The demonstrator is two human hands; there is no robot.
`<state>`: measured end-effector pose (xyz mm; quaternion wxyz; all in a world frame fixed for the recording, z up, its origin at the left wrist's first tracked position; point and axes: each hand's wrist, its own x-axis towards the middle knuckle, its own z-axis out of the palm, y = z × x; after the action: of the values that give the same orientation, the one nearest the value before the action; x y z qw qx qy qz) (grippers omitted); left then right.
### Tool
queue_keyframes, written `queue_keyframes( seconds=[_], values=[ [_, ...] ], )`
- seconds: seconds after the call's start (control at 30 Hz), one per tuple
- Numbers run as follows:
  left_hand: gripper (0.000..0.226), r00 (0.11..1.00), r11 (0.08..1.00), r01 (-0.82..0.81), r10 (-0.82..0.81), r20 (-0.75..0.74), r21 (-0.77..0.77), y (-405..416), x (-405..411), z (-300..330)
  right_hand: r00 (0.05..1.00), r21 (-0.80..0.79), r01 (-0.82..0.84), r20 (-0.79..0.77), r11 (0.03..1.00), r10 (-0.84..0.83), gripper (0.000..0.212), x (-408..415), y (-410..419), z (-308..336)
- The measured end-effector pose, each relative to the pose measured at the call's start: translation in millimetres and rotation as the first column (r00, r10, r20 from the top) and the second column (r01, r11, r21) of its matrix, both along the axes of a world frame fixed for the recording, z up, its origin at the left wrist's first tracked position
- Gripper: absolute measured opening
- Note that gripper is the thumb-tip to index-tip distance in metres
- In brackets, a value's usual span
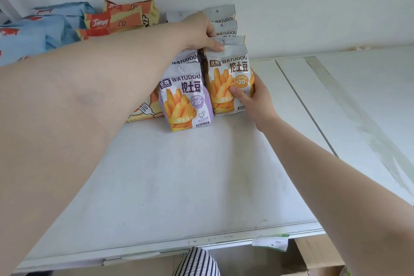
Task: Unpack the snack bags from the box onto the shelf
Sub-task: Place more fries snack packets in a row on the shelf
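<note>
The right hand (253, 96) gripped an orange snack bag (228, 80) standing upright on the white shelf (179, 175), thumb across its front. The left hand (199, 31) pinched that bag's top edge, thumb on its seal. Just left of the right hand stood a purple snack bag (183, 98); more grey-topped bags (224, 22) lined up behind the left hand's fingers. Blue and orange bags (67, 24) lay beyond the left forearm.

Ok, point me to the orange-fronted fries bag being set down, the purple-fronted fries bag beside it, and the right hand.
orange-fronted fries bag (226, 78), head view, on its printed front, upper middle.
purple-fronted fries bag (183, 101), head view, on the middle of its front.
right hand (253, 98), head view, on the back of the hand gripping the orange bag.
</note>
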<state>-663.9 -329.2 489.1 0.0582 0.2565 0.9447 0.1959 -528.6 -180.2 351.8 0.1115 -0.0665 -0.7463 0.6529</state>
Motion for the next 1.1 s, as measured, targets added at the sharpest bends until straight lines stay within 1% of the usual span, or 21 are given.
queue_keyframes(
  seconds=[0.03, 0.13, 0.17, 0.2, 0.27, 0.37, 0.47, 0.57, 0.67, 0.73, 0.8, 0.9, 1.0, 1.1],
  values=[
    [0.044, 1.0, 1.0, 0.007, -0.007, -0.002, -0.005, 0, 1, 0, 1.0, 0.015, -0.003, 0.003, 1.0, 0.003, 0.064, 0, 0, 1],
    [0.043, 1.0, 1.0, 0.017, -0.017, 0.006, 0.015, -1, 5, 4, 0.999, 0.074, -0.024, 0.026, 0.997, 0.022, 0.101, -4, 5, 1],
    [0.043, 1.0, 0.999, 0.021, -0.021, 0.007, 0.037, -1, 8, 6, 0.999, 0.086, -0.026, 0.046, 0.996, 0.023, 0.109, -2, 5, 3],
    [0.044, 1.0, 0.998, 0.025, -0.025, 0.004, 0.061, -2, 11, 9, 0.998, 0.088, -0.021, 0.069, 0.996, 0.015, 0.11, 5, 2, 11],
    [0.047, 1.0, 0.995, 0.029, -0.028, -0.013, 0.095, -4, 21, 16, 0.994, 0.106, 0.007, 0.112, 0.994, -0.019, 0.101, 18, -3, 26],
    [0.054, 0.998, 0.993, 0.036, -0.03, -0.059, 0.112, -8, 47, 28, 0.986, 0.247, 0.065, 0.131, 0.967, -0.1, 0.088, 34, 2, 39],
    [0.054, 0.993, 0.989, 0.051, -0.035, -0.114, 0.138, -17, 96, 35, 0.98, 0.389, 0.099, 0.119, 0.916, -0.157, 0.077, 65, 5, 67],
    [0.056, 0.992, 0.987, 0.038, -0.018, -0.125, 0.158, -29, 168, 32, 0.982, 0.55, 0.064, 0.115, 0.832, -0.152, 0.066, 107, 3, 97],
    [0.057, 0.995, 0.996, 0.017, -0.008, -0.096, 0.088, -40, 241, 24, 0.98, 0.683, -0.03, 0.165, 0.729, -0.114, 0.061, 152, -7, 117],
    [0.058, 0.997, 0.999, -0.003, 0.006, -0.081, 0.036, -47, 283, 17, 0.975, 0.743, -0.089, 0.202, 0.663, -0.095, 0.06, 184, -17, 122],
    [0.058, 0.997, 1.0, -0.02, 0.02, -0.074, -0.003, -52, 319, 9, 0.967, 0.786, -0.147, 0.241, 0.601, -0.08, 0.061, 216, -27, 121],
    [0.059, 0.997, 0.998, -0.008, 0.004, -0.071, -0.059, -58, 364, -2, 0.961, 0.816, -0.192, 0.269, 0.546, -0.064, 0.061, 265, -40, 115],
    [0.06, 0.997, 0.995, 0.046, -0.051, -0.059, -0.085, -68, 403, -12, 0.952, 0.815, -0.198, 0.292, 0.544, -0.091, 0.062, 318, -48, 109],
    [0.059, 0.994, 0.991, 0.097, -0.102, -0.044, -0.095, -79, 445, -22, 0.923, 0.801, -0.183, 0.34, 0.57, -0.18, 0.061, 377, -55, 103]
  ],
)
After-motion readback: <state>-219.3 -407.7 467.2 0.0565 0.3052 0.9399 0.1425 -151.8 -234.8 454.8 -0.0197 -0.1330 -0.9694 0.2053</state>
